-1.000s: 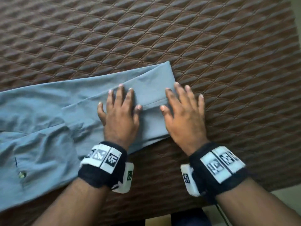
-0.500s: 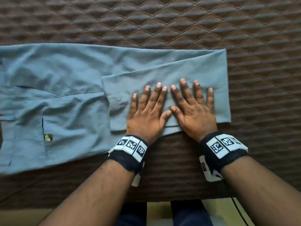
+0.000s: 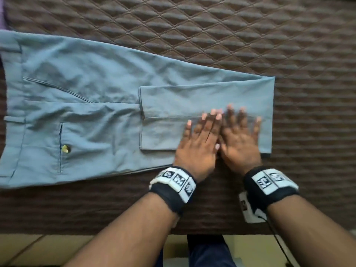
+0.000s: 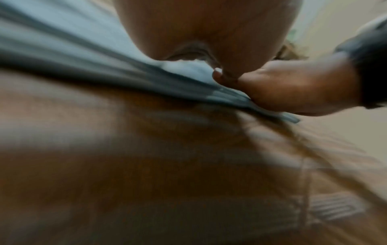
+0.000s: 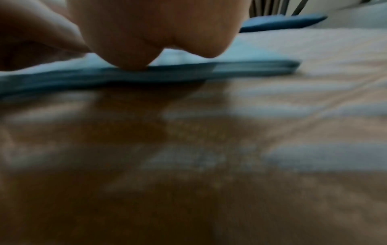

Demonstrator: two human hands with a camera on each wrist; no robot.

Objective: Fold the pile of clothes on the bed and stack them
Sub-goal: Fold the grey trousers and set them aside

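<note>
Hands drawn together since 0.5 s ago.
Left hand (image 3: 196, 149) and right hand (image 3: 239, 145), flat and released, press folded trousers (image 3: 96, 116) near bed (image 3: 289, 45) front edge.

Brown quilted bedcover (image 3: 250, 35), diamond stitching; pale tiled floor (image 3: 28, 247) below edge.

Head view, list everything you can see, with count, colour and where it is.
trousers: one, grey-blue, flat on the bed, leg end folded back
button: one, brass, on the trousers' back pocket at the left
bed cover: one, brown, quilted, under the trousers
floor: pale tiles, along the near edge
wristbands: two, black with white markers, one on each wrist
left hand: flat on the folded leg
right hand: flat beside it, touching it
</note>
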